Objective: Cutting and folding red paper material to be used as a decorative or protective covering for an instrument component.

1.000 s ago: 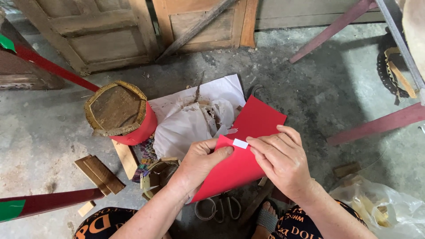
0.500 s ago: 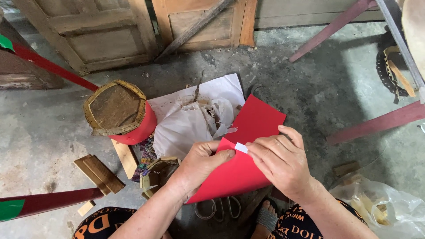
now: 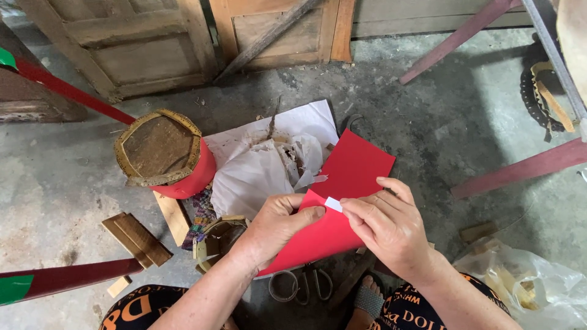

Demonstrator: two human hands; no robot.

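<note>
My left hand point(image 3: 275, 223) and right hand point(image 3: 385, 229) pinch a small white strip point(image 3: 333, 204) against the red paper sheet point(image 3: 354, 174), held above scissors point(image 3: 299, 284); red-wrapped bamboo frame point(image 3: 162, 153) far left

Counts of things on the concrete floor

Two hands, left point(image 3: 275, 226) and right point(image 3: 388, 229); one red paper sheet point(image 3: 354, 177) at centre; one scissors point(image 3: 301, 284) at 6 o'clock; one red-sided drum point(image 3: 165, 153) at 9 o'clock; one plastic bag point(image 3: 532, 287) at 4 o'clock.

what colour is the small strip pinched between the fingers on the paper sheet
White; the strip sits on the red paper sheet, seen best in the head view.
</note>
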